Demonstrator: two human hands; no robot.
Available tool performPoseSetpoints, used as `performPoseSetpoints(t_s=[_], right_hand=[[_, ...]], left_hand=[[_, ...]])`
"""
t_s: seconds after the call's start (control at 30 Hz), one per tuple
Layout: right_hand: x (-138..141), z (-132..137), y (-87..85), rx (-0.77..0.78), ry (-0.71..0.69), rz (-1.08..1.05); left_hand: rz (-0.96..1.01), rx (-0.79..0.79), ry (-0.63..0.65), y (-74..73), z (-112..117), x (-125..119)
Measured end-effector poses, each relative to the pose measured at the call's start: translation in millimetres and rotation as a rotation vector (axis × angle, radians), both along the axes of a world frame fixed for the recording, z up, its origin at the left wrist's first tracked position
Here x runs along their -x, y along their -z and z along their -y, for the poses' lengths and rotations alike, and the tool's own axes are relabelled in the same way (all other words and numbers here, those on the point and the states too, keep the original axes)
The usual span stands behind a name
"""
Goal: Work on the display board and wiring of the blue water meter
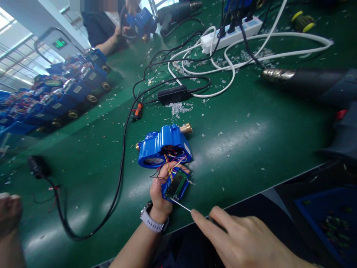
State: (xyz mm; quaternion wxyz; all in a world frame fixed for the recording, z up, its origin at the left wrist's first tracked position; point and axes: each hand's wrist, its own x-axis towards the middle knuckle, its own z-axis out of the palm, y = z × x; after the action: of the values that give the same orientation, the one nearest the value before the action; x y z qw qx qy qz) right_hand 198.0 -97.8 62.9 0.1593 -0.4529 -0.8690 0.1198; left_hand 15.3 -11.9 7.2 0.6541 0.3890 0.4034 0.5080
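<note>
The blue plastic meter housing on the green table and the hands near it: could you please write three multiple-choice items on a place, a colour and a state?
1. Where does the blue plastic meter housing lie?
A. on the green table
B. in a blue tray
C. on the white power strip

2. What colour is the watch strap on the left hand?
A. red
B. white
C. black

3. The left hand's state?
A. empty
B. flat on the table
C. holding a small blue display module

Answers: 1 A, it rests on the mat; 2 B, the strap is pale; 3 C, its fingers wrap the module while the right hand points a thin metal tool at it.
</note>
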Motion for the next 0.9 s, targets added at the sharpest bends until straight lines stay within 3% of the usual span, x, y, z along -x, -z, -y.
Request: performPoseSetpoints(t_s=[0.07, 0.27, 0.33, 0.47, 0.53, 0.63, 0.7, 0.83, 0.9], right_hand=[[-0.1, -1.3, -1.9, 0.003, 0.007, 0.009], [-0.1, -3.2, -8.9, -0.213, -0.043, 0.142], [-1.0, -3.4, -9.2, -0.162, -0.012, 0.080], [-4.5, -3.8, -6.6, 0.096, 0.076, -0.175], [-5.1, -2.7, -3.4, 0.091, 0.059, -0.174], [-3.7, 0.2, 2.2, -0.093, -0.005, -0.013], [-1.9, 1.1, 4.4, -0.131, -0.012, 0.019], [0.9, 0.1, 5.7, 0.098, 0.098, -0.255], [1.6, 1.5, 6.7, 0.126, 0.105, -0.287]], left_hand=[[-0.003, 0.004, 0.001, -0.1, 0.6, -0.1], [0.002, -0.005, 0.024, -0.1, 2.5, -0.4], [-0.011, -0.015, 0.029, 0.3, 2.8, -0.6], [-0.021, -0.027, 0.049, 1.3, 3.6, -1.3], [-0.030, -0.045, 0.047, 1.3, 3.6, -1.5], [-0.039, -0.074, 0.055, 0.9, 2.6, -1.1], [-0.037, -0.081, 0.062, 0.6, 1.8, -0.7], [-0.021, -0.081, 0.065, 0.4, 1.3, -0.7], [-0.011, -0.077, 0.076, 0.3, 1.3, -1.0]])
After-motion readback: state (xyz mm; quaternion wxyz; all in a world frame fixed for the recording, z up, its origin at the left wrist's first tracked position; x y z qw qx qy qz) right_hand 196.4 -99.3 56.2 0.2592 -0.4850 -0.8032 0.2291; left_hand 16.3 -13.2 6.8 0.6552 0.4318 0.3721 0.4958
